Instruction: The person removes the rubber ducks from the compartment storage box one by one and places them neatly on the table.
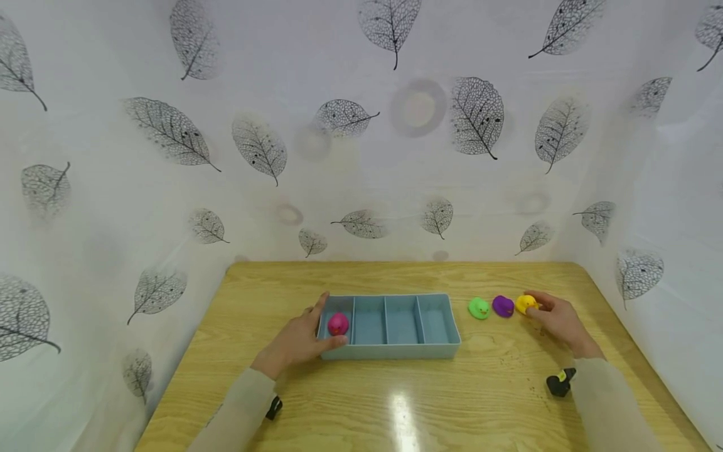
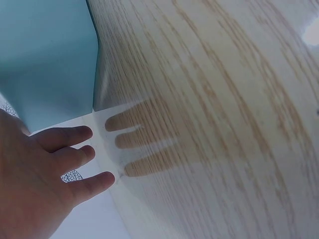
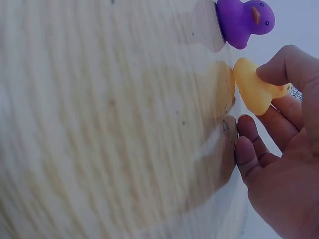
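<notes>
My left hand [image 1: 299,336] holds the left end of a blue-grey divided box [image 1: 390,351], its thumb over the front rim and its index finger at the back corner. Three of its fingers [image 2: 75,191] show beside the box's end in the left wrist view. A pink rubber duck [image 1: 338,324] sits in the leftmost compartment. At the right, my right hand [image 1: 562,320] pinches a yellow rubber duck [image 3: 251,92] between thumb and fingers, close over the table. A purple rubber duck [image 1: 503,306] stands just left of it, with a green rubber duck [image 1: 479,308] beyond.
The box stands on a wood-grain table [image 1: 350,402], and its other three compartments hold nothing. White sheeting with a leaf pattern [image 1: 361,176] hangs behind the table and at both sides. A black device [image 1: 560,382] is at the right wrist.
</notes>
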Action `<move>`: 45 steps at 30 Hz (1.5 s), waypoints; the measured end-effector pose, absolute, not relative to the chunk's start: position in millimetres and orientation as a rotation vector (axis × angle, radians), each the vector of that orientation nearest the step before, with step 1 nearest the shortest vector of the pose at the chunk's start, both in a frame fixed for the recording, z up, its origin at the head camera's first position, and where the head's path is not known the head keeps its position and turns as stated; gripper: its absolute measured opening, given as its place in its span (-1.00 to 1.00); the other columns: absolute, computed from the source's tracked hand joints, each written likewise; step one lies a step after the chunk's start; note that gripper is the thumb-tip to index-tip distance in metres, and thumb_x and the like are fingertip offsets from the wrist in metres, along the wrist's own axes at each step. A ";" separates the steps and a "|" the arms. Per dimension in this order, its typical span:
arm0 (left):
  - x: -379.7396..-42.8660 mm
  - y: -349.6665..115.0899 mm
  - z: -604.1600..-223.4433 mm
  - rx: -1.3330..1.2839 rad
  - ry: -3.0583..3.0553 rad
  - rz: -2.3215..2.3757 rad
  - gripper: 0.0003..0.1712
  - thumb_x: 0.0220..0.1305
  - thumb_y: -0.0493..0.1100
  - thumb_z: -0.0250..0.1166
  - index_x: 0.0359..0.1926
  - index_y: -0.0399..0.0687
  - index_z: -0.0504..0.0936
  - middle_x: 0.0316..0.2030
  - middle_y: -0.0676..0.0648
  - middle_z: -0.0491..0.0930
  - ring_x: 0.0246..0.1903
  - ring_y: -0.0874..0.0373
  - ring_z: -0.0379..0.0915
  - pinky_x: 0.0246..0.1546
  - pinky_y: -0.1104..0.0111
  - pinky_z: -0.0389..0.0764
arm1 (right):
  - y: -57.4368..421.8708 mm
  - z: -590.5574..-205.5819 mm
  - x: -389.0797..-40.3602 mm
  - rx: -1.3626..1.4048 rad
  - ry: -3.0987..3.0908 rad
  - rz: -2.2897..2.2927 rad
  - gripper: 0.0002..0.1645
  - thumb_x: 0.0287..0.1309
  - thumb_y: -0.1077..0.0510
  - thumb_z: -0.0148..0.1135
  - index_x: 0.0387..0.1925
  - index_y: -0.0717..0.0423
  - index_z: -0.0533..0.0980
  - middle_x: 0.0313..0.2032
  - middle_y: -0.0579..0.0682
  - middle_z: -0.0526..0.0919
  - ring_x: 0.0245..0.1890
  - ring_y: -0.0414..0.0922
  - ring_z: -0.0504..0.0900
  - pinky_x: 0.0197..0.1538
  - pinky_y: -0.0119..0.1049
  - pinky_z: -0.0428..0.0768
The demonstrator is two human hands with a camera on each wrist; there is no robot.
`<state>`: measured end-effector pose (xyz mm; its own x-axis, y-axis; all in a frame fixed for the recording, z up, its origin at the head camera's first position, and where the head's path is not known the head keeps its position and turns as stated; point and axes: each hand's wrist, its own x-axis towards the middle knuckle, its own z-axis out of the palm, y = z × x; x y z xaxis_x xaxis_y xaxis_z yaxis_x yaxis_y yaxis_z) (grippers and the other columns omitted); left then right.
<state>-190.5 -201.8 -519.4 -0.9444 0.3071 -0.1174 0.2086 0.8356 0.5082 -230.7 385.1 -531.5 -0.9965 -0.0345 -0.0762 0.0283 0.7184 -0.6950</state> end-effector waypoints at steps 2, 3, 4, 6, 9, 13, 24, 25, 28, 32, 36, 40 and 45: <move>-190.8 -201.5 -519.6 0.404 2.824 0.748 0.38 0.23 0.62 0.25 0.73 0.14 -0.26 0.53 -0.50 0.23 0.32 -0.42 0.49 0.34 -0.28 0.49 | 385.3 -531.9 -231.0 -0.001 2.833 -1.141 -0.32 0.49 0.09 0.23 0.45 0.42 0.36 0.31 0.53 0.50 -0.02 0.00 0.55 -0.20 -0.56 0.53; -191.0 -201.5 -519.9 0.407 2.826 0.750 0.38 0.23 0.61 0.25 0.73 0.13 -0.25 0.52 -0.51 0.23 0.31 -0.43 0.50 0.33 -0.29 0.49 | 385.5 -532.4 -231.4 -0.004 2.829 -1.139 -0.31 0.48 0.10 0.23 0.45 0.43 0.35 0.29 0.53 0.51 -0.07 -0.05 0.53 -0.23 -0.53 0.53; -191.1 -201.5 -520.0 0.407 2.826 0.748 0.38 0.23 0.61 0.26 0.73 0.13 -0.26 0.52 -0.51 0.24 0.31 -0.43 0.50 0.32 -0.28 0.50 | 385.8 -532.9 -231.8 -0.003 2.829 -1.133 -0.31 0.48 0.10 0.24 0.45 0.42 0.35 0.28 0.52 0.52 -0.11 -0.09 0.50 -0.25 -0.51 0.53; -191.1 -201.4 -520.0 0.409 2.826 0.747 0.38 0.23 0.61 0.26 0.73 0.13 -0.26 0.52 -0.51 0.24 0.31 -0.43 0.50 0.32 -0.28 0.50 | 386.1 -533.7 -232.2 -0.006 2.833 -1.121 -0.30 0.47 0.10 0.24 0.46 0.40 0.35 0.26 0.50 0.54 -0.14 -0.14 0.48 -0.26 -0.50 0.52; -190.8 -201.3 -520.0 0.410 2.824 0.753 0.38 0.22 0.62 0.25 0.73 0.14 -0.25 0.52 -0.51 0.23 0.33 -0.44 0.48 0.33 -0.29 0.48 | 386.6 -535.2 -233.0 -0.015 2.822 -1.135 -0.29 0.48 0.10 0.22 0.49 0.39 0.32 0.24 0.49 0.55 -0.17 -0.16 0.46 -0.29 -0.46 0.52; -191.0 -201.3 -520.4 0.409 2.827 0.746 0.37 0.23 0.62 0.24 0.74 0.14 -0.25 0.53 -0.49 0.23 0.35 -0.43 0.46 0.35 -0.28 0.48 | 386.4 -536.9 -233.8 -0.006 2.795 -1.191 -0.29 0.48 0.14 0.20 0.51 0.38 0.29 0.18 0.45 0.57 -0.24 -0.19 0.47 -0.33 -0.44 0.53; -191.2 -201.6 -520.7 0.409 2.827 0.743 0.38 0.23 0.62 0.24 0.73 0.13 -0.26 0.53 -0.51 0.22 0.36 -0.45 0.44 0.36 -0.28 0.47 | 385.3 -537.4 -234.4 -0.011 2.782 -1.189 -0.24 0.48 0.16 0.20 0.55 0.37 0.22 0.25 0.49 0.49 -0.25 -0.11 0.47 -0.39 -0.39 0.54; -191.0 -201.6 -520.7 0.410 2.828 0.742 0.38 0.22 0.63 0.24 0.73 0.13 -0.26 0.53 -0.51 0.22 0.35 -0.44 0.46 0.35 -0.28 0.47 | 385.6 -535.9 -234.2 -0.018 2.778 -1.190 -0.21 0.48 0.15 0.21 0.56 0.37 0.19 0.30 0.51 0.45 -0.20 -0.06 0.48 -0.38 -0.39 0.55; -190.7 -201.6 -519.9 0.408 2.827 0.745 0.38 0.22 0.63 0.24 0.73 0.13 -0.26 0.53 -0.50 0.23 0.34 -0.43 0.47 0.35 -0.27 0.48 | 387.5 -532.6 -233.7 -0.045 2.791 -1.184 -0.15 0.48 0.09 0.22 0.59 0.38 0.13 0.42 0.57 0.31 -0.02 0.15 0.56 -0.31 -0.42 0.60; -190.7 -201.2 -518.6 0.410 2.823 0.751 0.38 0.23 0.61 0.25 0.73 0.13 -0.27 0.52 -0.50 0.24 0.34 -0.43 0.47 0.35 -0.28 0.48 | 390.9 -529.8 -232.5 0.003 2.886 -1.173 -0.21 0.53 0.00 0.16 0.57 0.34 0.21 0.38 0.60 0.37 -0.01 0.05 0.66 -0.29 -0.41 0.60; -191.4 -201.6 -518.0 0.409 2.818 0.759 0.38 0.24 0.60 0.26 0.73 0.13 -0.28 0.52 -0.51 0.23 0.34 -0.43 0.47 0.36 -0.28 0.47 | 386.5 -519.3 -229.5 0.069 3.008 -1.213 -0.26 0.54 -0.06 0.14 0.54 0.27 0.31 0.33 0.51 0.49 -0.11 -0.30 0.55 -0.32 -0.46 0.53; -191.9 -202.1 -518.2 0.403 2.815 0.764 0.38 0.24 0.60 0.26 0.73 0.12 -0.28 0.52 -0.53 0.22 0.33 -0.44 0.48 0.36 -0.28 0.47 | 372.7 -501.7 -225.5 0.014 3.102 -1.265 -0.27 0.53 -0.08 0.20 0.51 0.25 0.36 0.38 0.43 0.48 -0.13 -0.62 0.35 -0.28 -0.58 0.47; -192.0 -202.3 -520.1 0.404 2.815 0.763 0.38 0.23 0.61 0.25 0.73 0.16 -0.29 0.52 -0.51 0.23 0.32 -0.41 0.50 0.36 -0.26 0.48 | 346.5 -479.2 -221.8 -0.110 3.148 -1.334 -0.35 0.52 -0.04 0.22 0.46 0.22 0.43 0.33 0.39 0.53 -0.14 -0.73 0.35 -0.18 -0.65 0.41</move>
